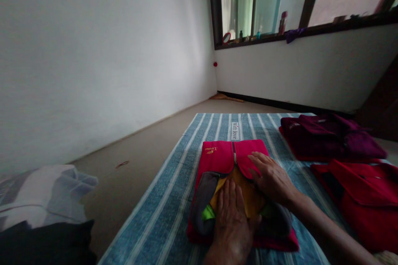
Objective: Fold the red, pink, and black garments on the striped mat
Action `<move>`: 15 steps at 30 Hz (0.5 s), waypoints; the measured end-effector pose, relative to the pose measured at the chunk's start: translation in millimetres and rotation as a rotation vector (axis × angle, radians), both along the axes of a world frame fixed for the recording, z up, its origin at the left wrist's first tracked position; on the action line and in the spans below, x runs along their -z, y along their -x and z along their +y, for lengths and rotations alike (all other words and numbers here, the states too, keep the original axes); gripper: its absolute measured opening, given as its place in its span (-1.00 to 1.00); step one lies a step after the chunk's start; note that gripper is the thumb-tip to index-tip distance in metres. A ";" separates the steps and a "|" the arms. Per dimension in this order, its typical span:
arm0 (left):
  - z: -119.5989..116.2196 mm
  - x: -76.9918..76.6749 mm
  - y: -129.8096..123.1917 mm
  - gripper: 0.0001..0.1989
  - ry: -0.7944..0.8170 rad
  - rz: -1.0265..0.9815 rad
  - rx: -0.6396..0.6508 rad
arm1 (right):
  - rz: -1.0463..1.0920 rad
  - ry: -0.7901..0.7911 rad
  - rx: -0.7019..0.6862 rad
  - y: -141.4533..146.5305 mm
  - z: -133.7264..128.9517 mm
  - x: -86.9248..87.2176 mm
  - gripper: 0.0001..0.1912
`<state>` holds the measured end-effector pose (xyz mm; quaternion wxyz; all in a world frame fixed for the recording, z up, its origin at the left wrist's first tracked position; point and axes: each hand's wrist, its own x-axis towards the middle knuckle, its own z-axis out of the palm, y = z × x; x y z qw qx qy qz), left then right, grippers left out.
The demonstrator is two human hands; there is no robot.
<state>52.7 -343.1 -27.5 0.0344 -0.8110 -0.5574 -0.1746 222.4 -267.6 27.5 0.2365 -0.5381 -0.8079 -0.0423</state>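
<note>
A folded pink jacket point(214, 159) with a zip lies on the striped blue cloth point(174, 190) in front of me. Its open front shows a dark grey lining, a mustard-yellow layer point(239, 180) and a bit of bright green. My left hand point(231, 211) lies flat on the yellow layer, fingers stretched out and pointing away from me. Over the jacket's right side rests my right hand point(270, 176), its fingers spread across the pink front near the zip. Neither hand grips anything.
To the right lie a folded purple garment point(329, 136) and a folded red garment point(370, 203). Pale cloth point(46, 194) and a black item point(46, 242) are at lower left. A window sill point(261, 41) with small bottles runs along the back wall.
</note>
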 end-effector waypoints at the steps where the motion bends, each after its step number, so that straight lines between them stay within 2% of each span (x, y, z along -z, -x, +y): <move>1: -0.9 1.9 0.4 -0.23 0.026 0.020 -0.002 | 0.003 0.016 -0.008 0.6 3.3 -2.7 -0.59; 7: -2.8 1.4 -0.8 -0.26 0.067 0.061 -0.021 | 0.002 0.146 -0.005 10.7 33.5 -22.8 -0.69; 11: -2.1 4.0 -2.9 -0.24 0.016 0.028 -0.029 | -0.004 0.230 0.021 21.7 70.0 -32.6 -0.69; 15: -0.8 2.1 -2.4 -0.25 -0.040 -0.028 -0.014 | -0.001 0.332 0.033 31.4 111.7 -32.7 -0.61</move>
